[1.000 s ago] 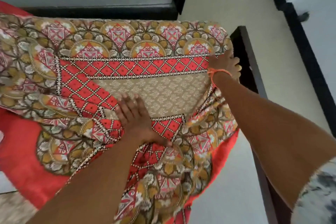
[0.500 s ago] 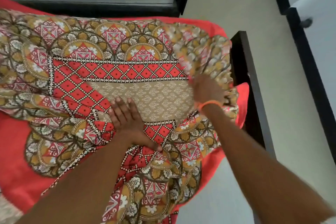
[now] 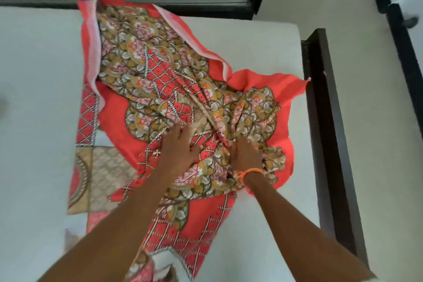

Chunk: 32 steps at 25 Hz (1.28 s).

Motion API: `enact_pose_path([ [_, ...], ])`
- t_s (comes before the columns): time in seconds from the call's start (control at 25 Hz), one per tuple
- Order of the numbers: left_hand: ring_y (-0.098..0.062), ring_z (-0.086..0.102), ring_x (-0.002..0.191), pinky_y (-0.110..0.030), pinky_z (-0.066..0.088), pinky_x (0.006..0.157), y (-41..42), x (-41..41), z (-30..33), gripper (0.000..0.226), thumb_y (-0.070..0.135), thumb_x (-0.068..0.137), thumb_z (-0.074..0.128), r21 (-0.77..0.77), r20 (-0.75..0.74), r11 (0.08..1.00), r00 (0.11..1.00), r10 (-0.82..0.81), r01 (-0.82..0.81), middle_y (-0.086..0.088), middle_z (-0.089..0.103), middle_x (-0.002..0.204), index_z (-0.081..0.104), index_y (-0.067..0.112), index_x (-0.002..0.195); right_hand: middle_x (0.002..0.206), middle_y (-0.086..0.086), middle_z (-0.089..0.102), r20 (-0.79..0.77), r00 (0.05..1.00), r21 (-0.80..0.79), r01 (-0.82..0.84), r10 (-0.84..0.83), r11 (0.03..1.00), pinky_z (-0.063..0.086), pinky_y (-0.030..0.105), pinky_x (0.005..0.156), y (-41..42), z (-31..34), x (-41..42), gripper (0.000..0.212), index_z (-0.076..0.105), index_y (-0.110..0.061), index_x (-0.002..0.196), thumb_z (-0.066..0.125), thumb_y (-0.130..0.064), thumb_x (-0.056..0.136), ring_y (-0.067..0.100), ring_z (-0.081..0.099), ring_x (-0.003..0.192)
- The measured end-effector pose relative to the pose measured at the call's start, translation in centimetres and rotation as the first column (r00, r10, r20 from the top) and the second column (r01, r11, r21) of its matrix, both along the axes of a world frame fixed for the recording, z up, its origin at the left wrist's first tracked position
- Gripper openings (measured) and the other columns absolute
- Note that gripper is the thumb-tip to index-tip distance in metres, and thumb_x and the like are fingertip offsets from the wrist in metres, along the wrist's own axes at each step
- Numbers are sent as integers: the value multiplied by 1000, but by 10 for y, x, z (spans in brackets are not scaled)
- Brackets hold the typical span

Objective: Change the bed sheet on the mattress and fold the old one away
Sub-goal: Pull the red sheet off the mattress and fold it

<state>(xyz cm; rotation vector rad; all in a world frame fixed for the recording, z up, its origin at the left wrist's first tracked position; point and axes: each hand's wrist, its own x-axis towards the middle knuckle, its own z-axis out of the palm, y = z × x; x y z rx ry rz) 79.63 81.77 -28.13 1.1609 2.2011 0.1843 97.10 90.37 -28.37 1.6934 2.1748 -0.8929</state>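
A red, gold and white patterned bed sheet point(image 3: 160, 80) lies bunched in a heap across the bare white mattress point(image 3: 39, 103). Its red border is turned up along the far and right edges. My left hand point(image 3: 180, 151) presses into the gathered cloth near the middle, fingers spread and curled into the folds. My right hand point(image 3: 246, 155), with an orange thread at the wrist, is closed on a bunch of the same sheet just to the right. Part of the sheet trails toward me under my arms.
A dark wooden bed frame point(image 3: 329, 135) runs along the mattress's right side, and a dark headboard rail point(image 3: 206, 8) crosses the far end. Pale floor point(image 3: 332, 2) lies beyond, with a dark-framed white panel point(image 3: 398, 18) at the far right.
The sheet, spread flat over the corner a second ago, has been pulled off toward me and bunched up, baring the white mattress. My right hand came back from the far corner to beside my left.
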Motion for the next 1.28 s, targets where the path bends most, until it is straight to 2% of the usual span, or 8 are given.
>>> enact_pose_path([
  [0.08,-39,10,149,-52,13,120,-48,8,25,98,62,86,61,-83,-103,935,936,336,-345,-21,8,162,15,10,156,131,18,48,101,977,51,182,-186,982,44,49,96,-23,8,12,46,42,-8,131,48,-36,96,38,53,116],
  [0.2,-36,56,123,-43,48,101,-95,6,46,69,40,80,78,-286,212,637,601,771,-716,-26,55,135,55,2,132,143,26,41,65,821,-489,522,-568,699,39,45,107,-73,38,22,66,39,3,140,64,-34,91,38,47,124],
  [0.4,-25,71,92,-29,55,77,-144,11,114,19,16,86,74,-280,579,741,509,637,-610,-9,75,100,74,10,104,141,-1,43,-364,835,-456,226,-413,861,37,32,104,-143,127,-25,84,33,-20,146,74,-48,79,18,42,127],
  [0.6,-16,66,104,-39,48,100,-184,14,198,19,20,97,60,-177,769,759,394,504,-626,2,72,114,66,22,115,72,8,70,-274,924,-230,205,-266,951,57,37,68,-156,178,-34,13,69,-13,65,71,-13,78,28,68,76],
  [0.8,-27,73,83,-43,60,77,-206,-39,264,26,22,98,51,-250,923,494,-51,381,-833,-14,74,99,64,12,118,79,18,72,-277,877,26,416,-393,909,41,23,54,-121,228,1,16,76,-5,79,64,-12,87,33,67,78],
  [1.0,-28,73,77,-41,61,64,-198,-130,332,30,15,97,51,-45,940,244,42,338,-969,-18,73,99,61,2,123,119,19,66,-324,859,94,446,-396,890,46,32,88,-88,271,29,30,68,-6,117,59,-8,89,37,61,108],
  [1.16,-32,68,89,-44,60,69,-189,-130,347,51,-10,88,57,40,877,438,242,415,-898,-18,68,109,49,14,132,146,20,42,-95,957,-176,255,-274,951,30,41,113,-92,282,11,55,40,2,142,46,-35,101,35,40,135],
  [1.28,-19,59,64,-21,45,41,-174,-91,338,36,-12,84,62,-21,794,485,280,539,-874,-15,65,92,59,2,117,128,14,59,-361,929,-122,43,-85,992,49,41,97,-117,308,-32,60,51,-7,132,70,-38,85,31,58,113],
])
